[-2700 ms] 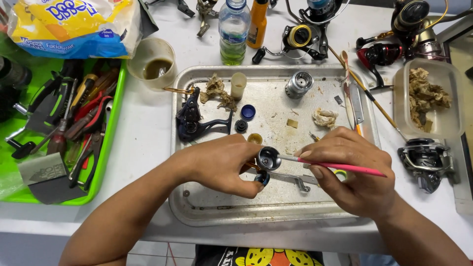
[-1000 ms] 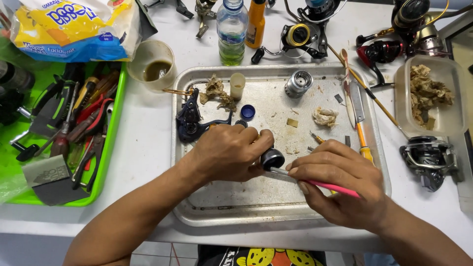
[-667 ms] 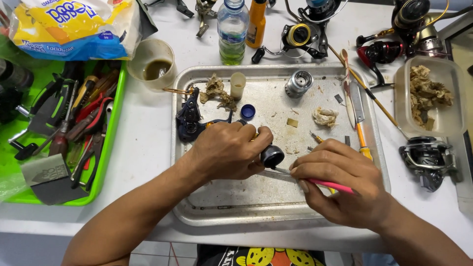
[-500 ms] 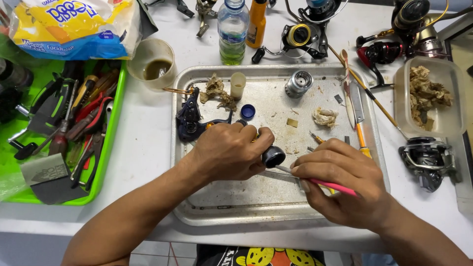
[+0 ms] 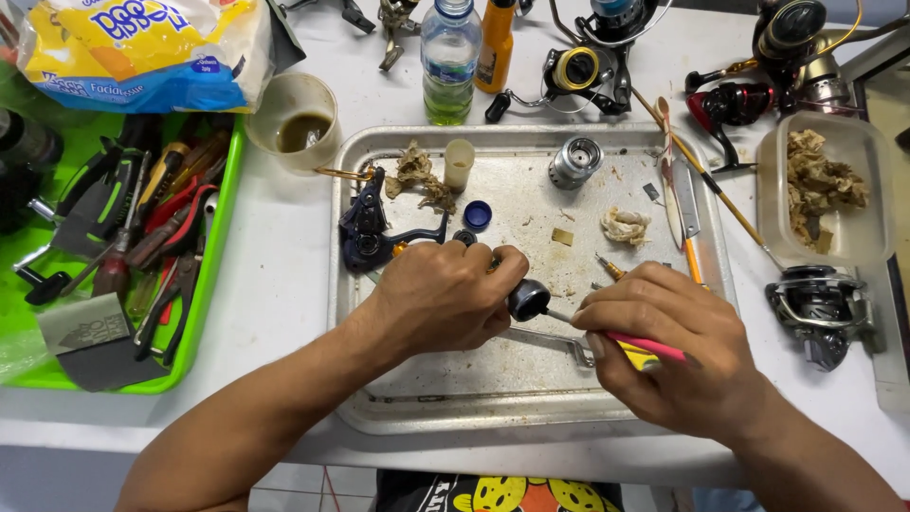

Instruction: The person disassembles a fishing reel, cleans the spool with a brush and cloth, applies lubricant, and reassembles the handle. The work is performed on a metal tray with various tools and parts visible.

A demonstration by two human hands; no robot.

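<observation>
At the left of the worktop (image 5: 284,246) the green tray (image 5: 204,284) of pliers and screwdrivers lies as it did a few seconds ago, and so does the cup of brown liquid (image 5: 296,118) beyond it. On the metal tray (image 5: 531,398) the left hand (image 5: 441,299) has closed its grip further over a small dark round reel part (image 5: 527,300), which sits near the tray's middle; since the earliest picture that part has turned and slid slightly right, so its rounded end now faces the right hand. The right hand (image 5: 678,351) has drawn in from the right, its grip pinched around a pink-handled tool (image 5: 645,346) whose thin metal tip now meets the part, where before it was held above and apart. That suggests work on the part has moved from positioning to probing or picking at it. The left fingers hide most of the part, and the exact contact point of the tip is too small to make out. A yellow piece under the right hand is mostly covered.
</observation>
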